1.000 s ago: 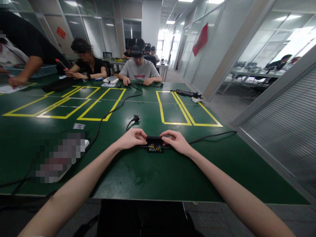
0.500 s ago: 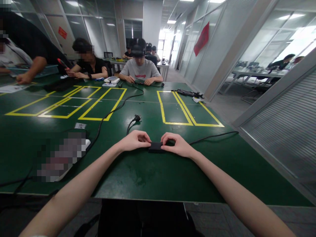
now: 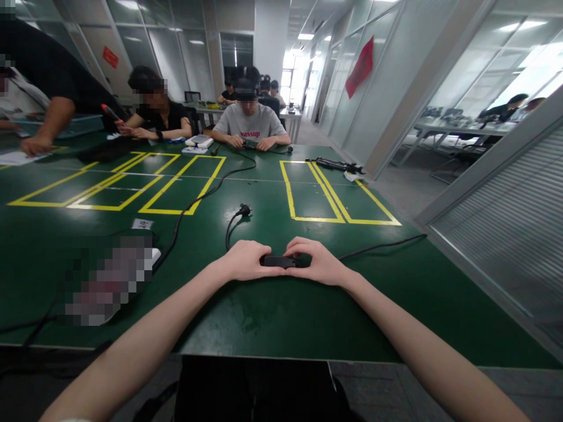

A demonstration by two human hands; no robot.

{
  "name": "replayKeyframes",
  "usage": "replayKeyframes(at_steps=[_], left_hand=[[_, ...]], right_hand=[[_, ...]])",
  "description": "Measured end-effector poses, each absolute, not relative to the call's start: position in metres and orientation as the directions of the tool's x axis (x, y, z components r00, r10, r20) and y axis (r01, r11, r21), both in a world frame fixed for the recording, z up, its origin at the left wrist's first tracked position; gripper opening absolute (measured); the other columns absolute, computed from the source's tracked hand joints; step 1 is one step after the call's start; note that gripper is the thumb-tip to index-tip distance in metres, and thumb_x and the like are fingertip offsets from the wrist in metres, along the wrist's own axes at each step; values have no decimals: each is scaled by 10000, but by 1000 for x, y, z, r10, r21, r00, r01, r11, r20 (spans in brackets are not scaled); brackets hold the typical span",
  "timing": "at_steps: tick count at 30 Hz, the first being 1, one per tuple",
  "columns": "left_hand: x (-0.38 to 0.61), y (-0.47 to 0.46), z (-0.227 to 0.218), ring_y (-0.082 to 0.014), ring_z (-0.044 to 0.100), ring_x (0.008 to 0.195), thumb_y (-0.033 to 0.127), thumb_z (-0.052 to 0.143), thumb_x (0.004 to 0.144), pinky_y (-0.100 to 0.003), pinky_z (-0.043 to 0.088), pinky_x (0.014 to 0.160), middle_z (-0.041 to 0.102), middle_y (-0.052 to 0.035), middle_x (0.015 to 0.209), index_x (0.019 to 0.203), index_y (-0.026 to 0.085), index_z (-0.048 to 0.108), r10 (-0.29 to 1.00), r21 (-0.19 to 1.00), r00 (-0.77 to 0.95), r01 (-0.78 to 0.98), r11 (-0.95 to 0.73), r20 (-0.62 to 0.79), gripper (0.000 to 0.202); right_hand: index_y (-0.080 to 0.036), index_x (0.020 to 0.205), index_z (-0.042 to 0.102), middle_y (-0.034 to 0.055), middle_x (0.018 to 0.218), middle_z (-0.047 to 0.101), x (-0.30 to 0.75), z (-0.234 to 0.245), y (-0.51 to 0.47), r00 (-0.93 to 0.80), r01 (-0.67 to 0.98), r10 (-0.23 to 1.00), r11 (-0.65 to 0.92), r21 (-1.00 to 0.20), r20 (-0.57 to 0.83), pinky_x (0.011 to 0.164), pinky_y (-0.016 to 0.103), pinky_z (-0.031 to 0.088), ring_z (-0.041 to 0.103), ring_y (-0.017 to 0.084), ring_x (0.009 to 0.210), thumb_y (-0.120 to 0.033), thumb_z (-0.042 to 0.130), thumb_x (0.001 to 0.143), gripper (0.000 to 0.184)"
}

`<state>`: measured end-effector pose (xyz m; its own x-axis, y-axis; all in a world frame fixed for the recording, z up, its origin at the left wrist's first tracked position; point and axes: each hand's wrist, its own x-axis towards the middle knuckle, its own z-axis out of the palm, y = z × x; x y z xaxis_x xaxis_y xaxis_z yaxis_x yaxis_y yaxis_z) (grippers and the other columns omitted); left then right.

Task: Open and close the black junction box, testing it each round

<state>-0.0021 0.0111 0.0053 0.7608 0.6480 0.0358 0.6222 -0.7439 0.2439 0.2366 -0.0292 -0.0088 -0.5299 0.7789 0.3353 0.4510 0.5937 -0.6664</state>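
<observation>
A black power adapter (image 3: pixel 278 262), a small rectangular brick, is held crosswise between my two hands above the green table. My left hand (image 3: pixel 247 259) grips its left end, thumb along the near edge. Around the right end my right hand (image 3: pixel 317 262) closes with thumb and curled fingers. A narrow side of the brick faces me. Behind my left hand a black cord ends in a mains plug (image 3: pixel 244 210) lying on the table. Another black cable (image 3: pixel 382 241) runs out to the right from behind my right hand. My fingers hide where the cords meet the brick.
A white-edged object (image 3: pixel 109 284), mostly blurred out, lies at left beside a long black cable (image 3: pixel 178 225). Yellow tape outlines (image 3: pixel 319 220) mark the table (image 3: pixel 281 328). A folded black tripod-like stand (image 3: pixel 332 166) lies at the far right. Co-workers (image 3: pixel 248 120) sit across the table.
Both hands have turned the adapter from its broad face to a narrow side. My left thumb now lies further along it. At far left, a co-worker's hand has shifted left.
</observation>
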Motion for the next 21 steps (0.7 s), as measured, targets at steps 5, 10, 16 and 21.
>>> replayKeyframes(at_steps=[5, 10, 16, 21], left_hand=[[-4, 12, 3, -178, 595, 637, 667, 699, 869, -279, 254, 570, 629, 1, 671, 695, 190, 565, 556, 185, 816, 528, -829, 160, 526], [-4, 14, -1, -177, 586, 648, 665, 684, 889, -288, 292, 604, 611, -5, 662, 696, 189, 574, 466, 73, 846, 464, -883, 260, 525], [-5, 13, -1, -182, 600, 668, 699, 584, 941, -293, 336, 623, 625, -17, 689, 721, 189, 576, 428, 43, 854, 436, -899, 297, 555], [2, 9, -1, -207, 648, 728, 706, 618, 918, -295, 375, 649, 686, -37, 778, 808, 181, 610, 494, 68, 829, 495, -866, 262, 536]], right_hand=[[-202, 1011, 651, 14, 887, 664, 232, -13, -32, -516, 594, 809, 574, -564, 280, 702, 286, 471, 621, 176, 779, -294, 797, 809, 266], [-182, 967, 649, 26, 869, 664, 231, -12, -32, -572, 627, 779, 618, -475, 257, 670, 277, 429, 603, 172, 743, -330, 753, 870, 205], [-176, 990, 686, 58, 872, 690, 234, -9, -31, -618, 611, 723, 688, -392, 308, 680, 284, 462, 635, 179, 748, -374, 564, 1023, 235], [-169, 1025, 711, 95, 911, 723, 233, -11, -30, -614, 645, 690, 719, -259, 384, 727, 308, 475, 669, 209, 812, -407, 527, 1044, 301]])
